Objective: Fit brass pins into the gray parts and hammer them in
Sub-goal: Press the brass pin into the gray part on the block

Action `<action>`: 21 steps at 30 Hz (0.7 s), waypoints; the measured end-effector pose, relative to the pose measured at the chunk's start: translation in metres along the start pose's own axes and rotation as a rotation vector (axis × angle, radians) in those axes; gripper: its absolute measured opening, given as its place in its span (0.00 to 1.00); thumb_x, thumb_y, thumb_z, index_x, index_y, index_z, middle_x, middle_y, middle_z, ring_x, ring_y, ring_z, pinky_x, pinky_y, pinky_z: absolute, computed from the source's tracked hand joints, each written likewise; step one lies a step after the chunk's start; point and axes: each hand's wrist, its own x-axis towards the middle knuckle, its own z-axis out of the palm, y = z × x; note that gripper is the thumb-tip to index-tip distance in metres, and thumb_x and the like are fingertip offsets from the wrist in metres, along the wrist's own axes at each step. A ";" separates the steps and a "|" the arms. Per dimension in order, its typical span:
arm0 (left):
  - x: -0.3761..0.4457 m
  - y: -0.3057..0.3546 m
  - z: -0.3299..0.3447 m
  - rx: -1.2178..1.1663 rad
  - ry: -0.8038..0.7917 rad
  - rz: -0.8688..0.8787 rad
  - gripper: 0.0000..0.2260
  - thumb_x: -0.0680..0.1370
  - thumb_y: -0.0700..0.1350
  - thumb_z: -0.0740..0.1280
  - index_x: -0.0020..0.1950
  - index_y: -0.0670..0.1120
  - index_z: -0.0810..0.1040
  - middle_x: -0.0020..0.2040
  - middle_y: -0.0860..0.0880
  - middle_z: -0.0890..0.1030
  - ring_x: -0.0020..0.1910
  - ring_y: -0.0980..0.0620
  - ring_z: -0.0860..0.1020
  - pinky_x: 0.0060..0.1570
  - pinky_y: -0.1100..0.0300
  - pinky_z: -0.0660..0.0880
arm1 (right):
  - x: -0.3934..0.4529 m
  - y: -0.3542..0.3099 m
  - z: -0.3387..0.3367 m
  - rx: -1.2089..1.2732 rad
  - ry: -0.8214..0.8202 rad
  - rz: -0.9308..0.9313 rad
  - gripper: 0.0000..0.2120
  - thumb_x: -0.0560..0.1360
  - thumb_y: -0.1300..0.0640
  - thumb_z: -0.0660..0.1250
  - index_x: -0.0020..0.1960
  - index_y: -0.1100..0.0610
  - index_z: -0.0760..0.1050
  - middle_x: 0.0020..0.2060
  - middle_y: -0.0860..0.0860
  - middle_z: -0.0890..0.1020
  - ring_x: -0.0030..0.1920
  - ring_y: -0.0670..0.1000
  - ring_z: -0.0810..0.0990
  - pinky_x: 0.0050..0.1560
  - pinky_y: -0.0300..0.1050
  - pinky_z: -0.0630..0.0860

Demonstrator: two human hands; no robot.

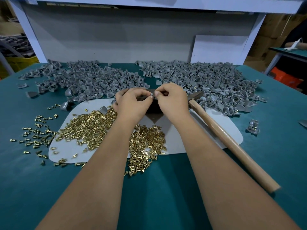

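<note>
- The left hand (132, 101) and the right hand (171, 98) meet fingertip to fingertip above a dark block (153, 107); each grip is pinched together on one small gray plastic part (152, 94) held between them.
- Both hands have curled fingers, with thumb and forefinger tips nearly touching over the part; whether a pin sits in it is too small to tell.
- The dark block stands on a pale gray rounded mat (181, 140) that lies flat on the teal-covered worktop (157, 188).
- A heap of small brass pins (89, 127) covers the left half of the mat, passes under the left forearm, and spreads out again between the two forearms, spilling over the mat's near edge onto the teal cover.
- More loose pins are scattered off the mat to the left.
- A hammer with a pale wooden handle (232, 140) lies to the right of the right hand, its metal head just beside that hand and its handle running diagonally toward the near right, across the mat's corner.
- Beyond the hands, two broad piles of gray plastic parts sit on the worktop: a left pile (86, 80) and a larger right pile (212, 83), separated by a strip of teal.
- A few stray gray parts lie at the far right of the worktop.
- A white upright panel (108, 39) stands behind the piles.
</note>
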 end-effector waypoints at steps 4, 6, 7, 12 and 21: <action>-0.003 0.001 -0.001 0.007 -0.003 0.008 0.01 0.76 0.54 0.70 0.45 0.61 0.80 0.52 0.66 0.74 0.71 0.54 0.58 0.59 0.56 0.51 | -0.001 -0.003 -0.012 0.216 -0.002 0.147 0.11 0.78 0.58 0.62 0.56 0.53 0.81 0.52 0.46 0.82 0.53 0.45 0.77 0.54 0.40 0.72; -0.005 0.001 -0.001 0.011 0.004 0.006 0.01 0.76 0.54 0.70 0.46 0.61 0.80 0.48 0.70 0.71 0.71 0.54 0.57 0.61 0.55 0.52 | -0.002 -0.005 -0.020 0.254 -0.011 0.193 0.11 0.78 0.59 0.62 0.57 0.52 0.80 0.53 0.45 0.81 0.54 0.45 0.77 0.58 0.42 0.72; -0.006 0.001 -0.001 0.016 0.003 0.004 0.01 0.77 0.54 0.70 0.46 0.61 0.80 0.47 0.70 0.69 0.71 0.53 0.57 0.63 0.54 0.52 | -0.003 -0.005 -0.025 0.241 0.003 0.207 0.11 0.78 0.59 0.62 0.56 0.51 0.81 0.52 0.45 0.81 0.52 0.44 0.77 0.57 0.42 0.73; -0.008 0.005 -0.003 0.018 0.004 0.006 0.01 0.77 0.54 0.70 0.47 0.60 0.80 0.43 0.72 0.65 0.70 0.53 0.57 0.65 0.53 0.53 | -0.021 0.003 -0.075 -0.291 0.177 0.216 0.10 0.75 0.57 0.59 0.43 0.51 0.79 0.36 0.45 0.80 0.36 0.48 0.77 0.30 0.39 0.66; -0.010 0.008 -0.002 0.055 0.029 0.010 0.01 0.76 0.54 0.70 0.46 0.59 0.81 0.44 0.71 0.63 0.71 0.50 0.59 0.68 0.49 0.54 | -0.056 0.020 -0.086 -0.866 -0.094 0.295 0.15 0.77 0.49 0.61 0.54 0.60 0.77 0.51 0.58 0.77 0.53 0.60 0.76 0.42 0.46 0.66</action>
